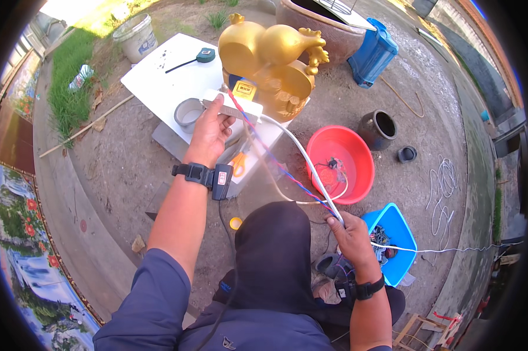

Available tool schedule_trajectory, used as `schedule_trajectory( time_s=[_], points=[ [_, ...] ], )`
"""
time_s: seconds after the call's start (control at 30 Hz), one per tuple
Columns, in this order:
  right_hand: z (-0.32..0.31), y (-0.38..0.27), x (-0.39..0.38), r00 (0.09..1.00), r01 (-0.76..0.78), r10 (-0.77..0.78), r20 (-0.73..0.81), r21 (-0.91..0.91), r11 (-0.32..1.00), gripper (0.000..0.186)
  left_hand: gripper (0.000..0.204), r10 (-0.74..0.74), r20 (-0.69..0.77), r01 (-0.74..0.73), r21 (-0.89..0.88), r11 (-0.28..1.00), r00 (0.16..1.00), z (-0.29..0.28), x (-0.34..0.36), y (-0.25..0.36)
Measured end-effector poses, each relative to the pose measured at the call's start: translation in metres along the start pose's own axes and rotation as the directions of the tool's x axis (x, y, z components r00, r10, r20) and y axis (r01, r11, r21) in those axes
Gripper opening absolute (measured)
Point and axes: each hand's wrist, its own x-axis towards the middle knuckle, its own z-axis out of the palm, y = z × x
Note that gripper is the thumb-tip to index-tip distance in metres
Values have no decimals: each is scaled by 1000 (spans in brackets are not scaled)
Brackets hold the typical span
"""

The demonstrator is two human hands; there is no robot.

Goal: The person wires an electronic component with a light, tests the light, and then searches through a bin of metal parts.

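Observation:
My left hand (212, 130) is closed around a white, narrow box-shaped piece (247, 109), holding it above a white board (153, 73). A thick white cable (302, 149) runs from near the piece's right end down to my right hand (352, 235). Alongside it goes a twisted red and blue wire (263, 146), whose upper end lies by the piece. My right hand pinches the white cable and seemingly the twisted wire beside my knee. Near my left hand are a roll of tape (187, 114), a yellow packet (243, 89) and orange-handled scissors (239, 165).
A large golden gourd ornament (264, 44) stands behind the board, where a tape measure (205, 55) lies. To the right are a red basin (360, 169), a blue tub (405, 234) of small parts, a dark pot (376, 130), a blue jerrycan (372, 52) and loose white cord (442, 187).

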Motion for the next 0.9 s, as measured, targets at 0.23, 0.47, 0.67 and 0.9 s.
schedule_trajectory(
  time_s=[0.23, 0.47, 0.67, 0.9],
  points=[
    [-1, -14, 8, 1000, 27, -27, 15, -18, 999, 30, 39, 55, -27, -55, -19, 998, 998, -10, -3, 2],
    [4, -18, 13, 998, 63, -63, 18, 8, 998, 31, 35, 70, -95, -68, 32, 997, 993, -9, -2, 6],
    [6, -14, 16, 998, 68, -69, 11, 28, 997, 31, 38, 88, -87, -83, 58, 995, 992, -9, -1, 7],
    [7, -14, 18, 998, 64, -64, 0, 40, 997, 31, 39, 75, -88, -69, 63, 996, 993, -5, -1, 10]
  ],
)
